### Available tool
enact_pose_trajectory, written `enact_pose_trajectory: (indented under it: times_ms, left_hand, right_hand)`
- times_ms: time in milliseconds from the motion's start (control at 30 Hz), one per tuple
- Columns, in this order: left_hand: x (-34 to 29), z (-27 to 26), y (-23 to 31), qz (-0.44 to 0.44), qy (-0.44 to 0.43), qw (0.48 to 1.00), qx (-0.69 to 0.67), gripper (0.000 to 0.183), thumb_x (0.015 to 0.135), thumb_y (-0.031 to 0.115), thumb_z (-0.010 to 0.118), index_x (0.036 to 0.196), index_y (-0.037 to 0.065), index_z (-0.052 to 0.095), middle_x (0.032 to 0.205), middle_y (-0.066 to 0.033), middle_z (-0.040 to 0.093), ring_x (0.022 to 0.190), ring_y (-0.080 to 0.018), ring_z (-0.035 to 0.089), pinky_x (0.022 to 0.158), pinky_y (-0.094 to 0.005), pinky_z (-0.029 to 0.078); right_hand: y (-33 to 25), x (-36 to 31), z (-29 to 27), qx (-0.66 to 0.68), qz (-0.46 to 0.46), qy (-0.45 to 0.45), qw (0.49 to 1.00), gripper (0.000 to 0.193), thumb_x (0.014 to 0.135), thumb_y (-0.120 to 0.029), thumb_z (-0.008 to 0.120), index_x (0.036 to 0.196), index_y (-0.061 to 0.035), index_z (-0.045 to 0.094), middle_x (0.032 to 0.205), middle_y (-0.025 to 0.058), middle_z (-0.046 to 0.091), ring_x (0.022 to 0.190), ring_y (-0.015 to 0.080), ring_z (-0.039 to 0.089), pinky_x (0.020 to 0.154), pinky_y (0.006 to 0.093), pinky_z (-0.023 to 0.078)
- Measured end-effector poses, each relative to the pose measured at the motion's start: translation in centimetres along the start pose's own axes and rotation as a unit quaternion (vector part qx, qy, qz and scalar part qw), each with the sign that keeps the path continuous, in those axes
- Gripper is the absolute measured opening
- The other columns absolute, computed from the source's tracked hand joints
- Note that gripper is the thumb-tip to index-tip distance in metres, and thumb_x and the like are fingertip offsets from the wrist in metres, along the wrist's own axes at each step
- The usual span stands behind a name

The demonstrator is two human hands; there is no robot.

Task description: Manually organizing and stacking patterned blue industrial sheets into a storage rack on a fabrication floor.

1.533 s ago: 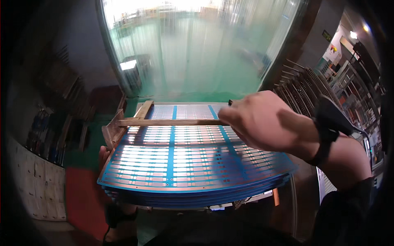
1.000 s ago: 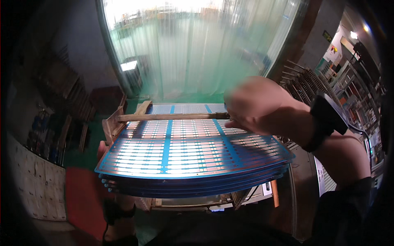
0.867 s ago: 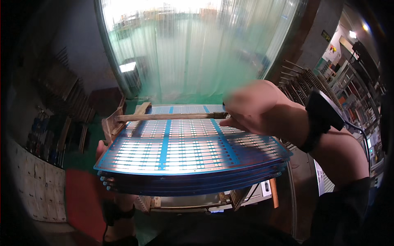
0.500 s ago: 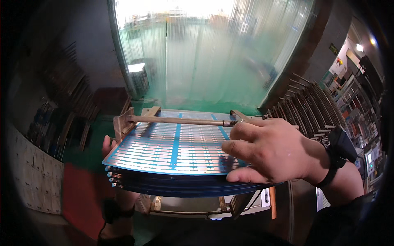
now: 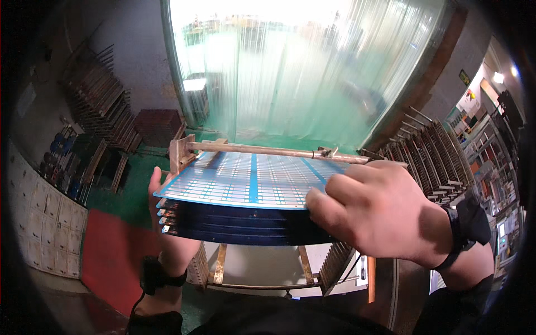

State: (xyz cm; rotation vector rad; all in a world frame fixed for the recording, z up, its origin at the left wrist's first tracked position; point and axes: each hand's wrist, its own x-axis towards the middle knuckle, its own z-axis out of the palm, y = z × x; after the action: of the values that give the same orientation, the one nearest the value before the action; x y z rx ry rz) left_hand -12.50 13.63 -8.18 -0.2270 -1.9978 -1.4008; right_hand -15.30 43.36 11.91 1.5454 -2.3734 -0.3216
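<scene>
A stack of several flat circuit board panels [image 5: 223,184], blue with pale metallic strips on the top one, is held in front of me. The layers fan slightly at the front left corner. My left hand [image 5: 176,243] supports the stack's left side, its fingertips showing beyond the edge and the rest partly hidden by the panels. At the right front corner, my right hand [image 5: 374,215] is curled round the edge; its thumb is hidden. A metal bar [image 5: 262,151] of the slotted rack runs just above the panels' far part.
Below the stack is the rack's lower frame [image 5: 262,287] with toothed sides. More slotted racks [image 5: 427,162] stand at the right, others [image 5: 100,100] at the far left. A clear strip curtain [image 5: 296,72] hangs ahead. Pale lockers [image 5: 44,223] line the left, beside a red floor patch [image 5: 114,251].
The stack's front edge has risen and shows more of the layers' front. My right hand's fingers have curled in, and its thumb no longer shows on top. The view has shifted slightly.
</scene>
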Motion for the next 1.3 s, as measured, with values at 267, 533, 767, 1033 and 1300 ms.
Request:
enact_pose_trajectory:
  times_ms: [267,533,767,1033,1300]
  left_hand:
    - [0.7,0.6,2.0,-0.216,0.12,0.795,-0.554,0.089,0.088,-0.001,0.074,0.158,0.005,0.02,0.139,-0.0127,0.052,0.125,-0.0229,0.056,0.108,-0.0407,0.047]
    - [-0.1,0.5,0.5,-0.091,0.048,0.989,-0.104,0.097,0.082,-0.002,0.079,0.157,0.003,0.018,0.139,-0.0121,0.053,0.125,-0.0219,0.056,0.11,-0.039,0.046]
    - [0.1,1.3,0.0,-0.126,0.064,0.984,-0.111,0.093,0.083,0.003,0.08,0.156,0.007,0.022,0.136,-0.0113,0.054,0.126,-0.0225,0.055,0.11,-0.0395,0.045]
    - [2.3,0.3,-0.9,0.116,-0.026,0.941,0.317,0.07,0.08,-0.005,0.07,0.144,0.002,0.043,0.139,-0.0174,0.055,0.128,-0.0339,0.055,0.112,-0.0438,0.041]
    - [3.4,-0.2,-3.5,0.04,-0.043,0.944,0.324,0.061,0.083,-0.002,0.065,0.142,0.003,0.051,0.155,-0.0189,0.036,0.128,-0.0415,0.048,0.104,-0.0467,0.043]
  right_hand:
    - [-0.5,1.3,-0.1,-0.031,0.035,-0.007,0.999,0.014,0.086,-0.014,0.063,0.097,-0.0063,0.062,0.076,0.0049,0.057,0.073,0.0238,0.065,0.059,0.0366,0.054]
    - [0.2,2.0,-0.2,0.048,0.035,-0.052,0.997,0.017,0.083,-0.015,0.064,0.097,-0.0053,0.062,0.074,0.006,0.056,0.072,0.0241,0.065,0.058,0.0367,0.054]
    - [0.1,1.1,0.2,-0.058,-0.047,0.095,0.993,0.014,0.073,-0.012,0.066,0.082,-0.0045,0.059,0.069,0.0027,0.051,0.06,0.0169,0.057,0.052,0.0308,0.047]
    - [0.9,-2.8,-11.6,-0.14,0.088,0.057,0.985,0.027,0.088,-0.011,0.074,0.11,0.0009,0.064,0.102,0.0179,0.066,0.098,0.0281,0.067,0.08,0.0403,0.055]
    - [6.5,-0.7,-7.3,0.129,0.102,0.153,0.974,0.063,0.098,-0.042,0.064,0.142,0.0013,0.047,0.116,0.0206,0.064,0.094,0.0292,0.069,0.08,0.0427,0.059]
